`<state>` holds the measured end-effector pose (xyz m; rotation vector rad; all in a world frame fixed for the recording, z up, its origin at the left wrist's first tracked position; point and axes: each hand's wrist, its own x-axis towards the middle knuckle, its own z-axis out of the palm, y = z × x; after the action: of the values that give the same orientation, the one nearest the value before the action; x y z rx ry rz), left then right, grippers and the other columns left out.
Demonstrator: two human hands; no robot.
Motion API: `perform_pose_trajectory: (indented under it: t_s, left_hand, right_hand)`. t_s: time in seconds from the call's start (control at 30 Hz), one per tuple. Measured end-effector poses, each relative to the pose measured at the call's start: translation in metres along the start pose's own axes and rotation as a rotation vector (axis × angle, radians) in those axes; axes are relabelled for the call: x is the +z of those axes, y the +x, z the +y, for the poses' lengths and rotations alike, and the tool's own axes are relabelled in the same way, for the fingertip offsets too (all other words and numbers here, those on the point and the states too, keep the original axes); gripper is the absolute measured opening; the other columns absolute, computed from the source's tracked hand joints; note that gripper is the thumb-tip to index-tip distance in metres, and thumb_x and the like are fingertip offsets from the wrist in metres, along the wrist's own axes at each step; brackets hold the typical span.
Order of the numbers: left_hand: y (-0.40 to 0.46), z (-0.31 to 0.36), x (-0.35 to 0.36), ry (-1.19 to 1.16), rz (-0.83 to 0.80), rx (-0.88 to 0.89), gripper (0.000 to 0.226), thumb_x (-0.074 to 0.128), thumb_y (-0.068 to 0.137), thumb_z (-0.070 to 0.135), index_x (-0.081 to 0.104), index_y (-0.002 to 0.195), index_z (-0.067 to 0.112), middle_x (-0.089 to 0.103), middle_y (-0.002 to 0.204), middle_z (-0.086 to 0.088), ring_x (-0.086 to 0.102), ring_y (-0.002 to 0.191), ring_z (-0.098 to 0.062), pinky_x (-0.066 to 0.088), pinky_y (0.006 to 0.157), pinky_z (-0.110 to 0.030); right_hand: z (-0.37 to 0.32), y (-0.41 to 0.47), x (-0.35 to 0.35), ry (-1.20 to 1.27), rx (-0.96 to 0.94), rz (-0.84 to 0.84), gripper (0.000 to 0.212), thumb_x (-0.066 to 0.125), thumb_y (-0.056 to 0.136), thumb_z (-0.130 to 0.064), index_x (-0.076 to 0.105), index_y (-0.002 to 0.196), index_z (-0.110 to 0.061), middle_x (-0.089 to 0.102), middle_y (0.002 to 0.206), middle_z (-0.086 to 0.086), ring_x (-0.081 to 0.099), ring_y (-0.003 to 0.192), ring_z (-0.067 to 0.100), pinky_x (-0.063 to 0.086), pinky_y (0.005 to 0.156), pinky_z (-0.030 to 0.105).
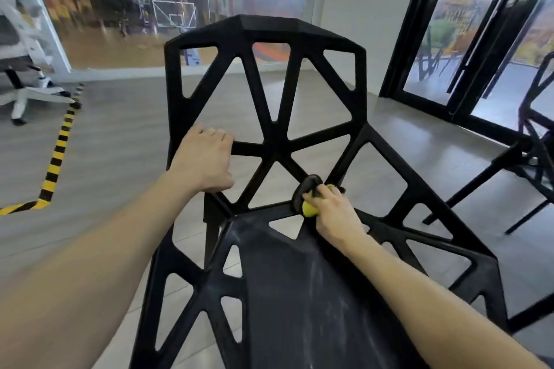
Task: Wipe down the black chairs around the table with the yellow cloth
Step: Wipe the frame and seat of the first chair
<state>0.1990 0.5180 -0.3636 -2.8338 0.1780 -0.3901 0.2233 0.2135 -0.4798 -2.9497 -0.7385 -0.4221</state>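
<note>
A black chair point(269, 135) with an open triangular lattice back and seat fills the middle of the view. My left hand point(202, 157) grips the left side of the backrest, fingers curled over a strut. My right hand point(332, 213) holds a bunched yellow cloth point(308, 209) with a black part at its top. It presses the cloth against the strut where the backrest meets the seat. Pale dusty streaks show on the seat's solid middle panel.
Another black lattice chair point(536, 141) stands at the right by a black-framed glass door point(449, 48). A white wheeled chair base point(30, 96) sits at far left. Yellow-black hazard tape point(57, 159) runs along the grey floor. A glass wall lies behind.
</note>
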Motion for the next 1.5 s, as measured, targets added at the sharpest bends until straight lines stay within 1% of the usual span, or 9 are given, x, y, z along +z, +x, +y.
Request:
perform_pose_trajectory:
  t_s: [0.23,0.5,0.63,0.83,1.03,1.13,1.23,1.33,1.5]
  left_hand:
    - [-0.006,-0.001,0.001,-0.047,0.024,0.007,0.05,0.052,0.063,0.039,0.056,0.109,0.02,0.064,0.104,0.002,0.061,0.096,-0.023,0.04,0.104,-0.038]
    - [-0.004,0.004,-0.003,-0.029,0.003,0.018,0.058,0.049,0.065,0.045,0.058,0.114,0.018,0.065,0.111,0.0,0.062,0.104,-0.024,0.038,0.104,-0.04]
    - [-0.009,0.003,-0.005,-0.035,0.01,0.01,0.059,0.047,0.063,0.045,0.058,0.115,0.018,0.064,0.111,0.0,0.061,0.102,-0.024,0.038,0.106,-0.04]
    - [-0.006,0.004,-0.013,-0.033,-0.038,0.003,0.054,0.05,0.072,0.047,0.059,0.116,0.017,0.067,0.116,-0.003,0.063,0.108,-0.026,0.04,0.106,-0.041]
    - [-0.054,-0.004,-0.004,-0.048,0.12,0.018,0.072,0.061,0.088,0.025,0.048,0.157,0.011,0.046,0.162,-0.014,0.035,0.156,-0.033,0.015,0.133,-0.049]
    - [-0.095,0.002,0.005,-0.189,0.25,-0.179,0.089,0.07,0.08,0.01,0.039,0.163,0.01,0.022,0.173,-0.024,0.02,0.162,-0.043,0.014,0.133,-0.058]
    - [-0.099,0.008,0.001,-0.556,0.15,-0.468,0.108,0.064,0.087,-0.006,-0.002,0.171,0.007,-0.003,0.177,-0.026,0.055,0.133,-0.048,0.053,0.102,-0.05]
    - [-0.09,0.009,-0.005,-0.609,0.112,-0.534,0.104,0.06,0.094,-0.005,-0.009,0.171,0.007,0.03,0.168,-0.024,0.066,0.105,-0.039,0.054,0.078,-0.047]
    - [-0.09,0.007,-0.003,-0.547,0.105,-0.527,0.104,0.061,0.096,-0.005,-0.011,0.17,0.007,0.027,0.171,-0.022,0.066,0.099,-0.038,0.051,0.072,-0.045]
  right_hand:
    - [-0.06,0.081,-0.092,0.396,-0.041,0.568,0.057,0.065,0.087,-0.002,0.066,0.141,-0.016,0.065,0.135,0.007,0.056,0.125,0.028,0.047,0.109,0.038]
    - [-0.073,0.019,-0.03,0.471,-0.084,0.01,0.059,0.059,0.082,-0.007,0.072,0.135,-0.028,0.074,0.13,0.0,0.065,0.124,0.024,0.05,0.108,0.034]
    - [-0.079,0.059,-0.06,0.681,0.351,0.593,0.034,0.064,0.097,-0.017,0.072,0.128,-0.027,0.068,0.117,-0.005,0.058,0.101,0.007,0.039,0.087,0.007]
    - [-0.136,0.005,-0.006,0.489,-0.034,-0.132,0.057,0.064,0.079,-0.006,0.075,0.132,-0.024,0.07,0.128,0.006,0.065,0.118,0.033,0.054,0.102,0.038]
    - [-0.121,0.034,-0.049,0.451,0.322,0.316,0.044,0.06,0.086,-0.01,0.074,0.125,-0.026,0.07,0.114,0.001,0.062,0.107,0.028,0.054,0.094,0.042]
    - [-0.155,0.009,-0.018,0.368,0.141,-0.015,0.051,0.063,0.087,-0.011,0.065,0.137,-0.018,0.061,0.129,0.009,0.053,0.118,0.036,0.05,0.1,0.048]
    - [-0.142,-0.004,-0.019,0.398,-0.133,-0.207,0.05,0.061,0.083,-0.011,0.072,0.131,-0.019,0.069,0.122,0.008,0.06,0.115,0.035,0.053,0.099,0.046]
    - [-0.107,0.023,-0.034,0.419,0.024,-0.116,0.046,0.058,0.075,-0.01,0.079,0.112,-0.026,0.077,0.108,0.002,0.066,0.106,0.03,0.058,0.092,0.044]
    - [-0.118,-0.003,-0.005,0.379,-0.247,-0.271,0.063,0.057,0.076,-0.021,0.069,0.137,-0.031,0.064,0.139,-0.002,0.055,0.13,0.027,0.045,0.113,0.044]
